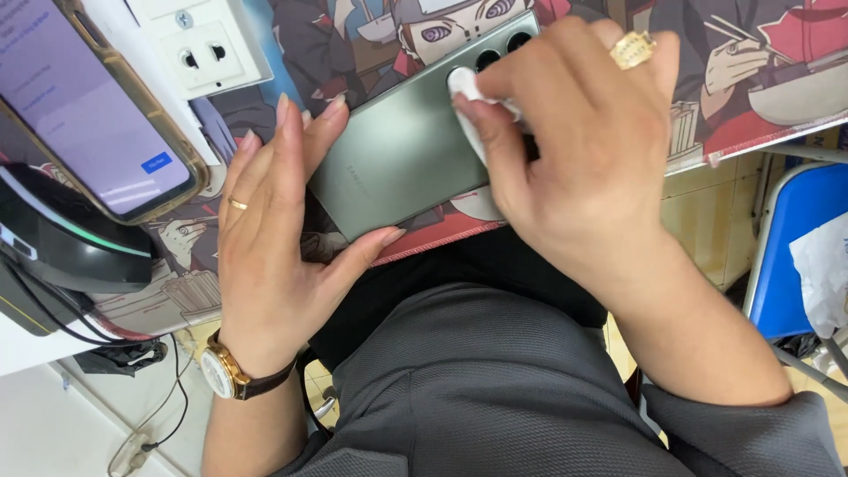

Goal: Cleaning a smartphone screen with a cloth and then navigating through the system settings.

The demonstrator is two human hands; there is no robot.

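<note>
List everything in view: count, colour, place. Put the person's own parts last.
phone: one, grey-green, face down on mat, centre
wipe: one, white, on phone's lenses
mat: one, comic print, on desk
second phone: one, screen lit, amber case, upper left
stand: one, black, left
socket: one, white, top
chair: one, blue, right
watch: one, gold with brown strap, left wrist
rings: two, gold, one per hand
left hand: steadies phone's lower end
right hand: presses wipe
</note>
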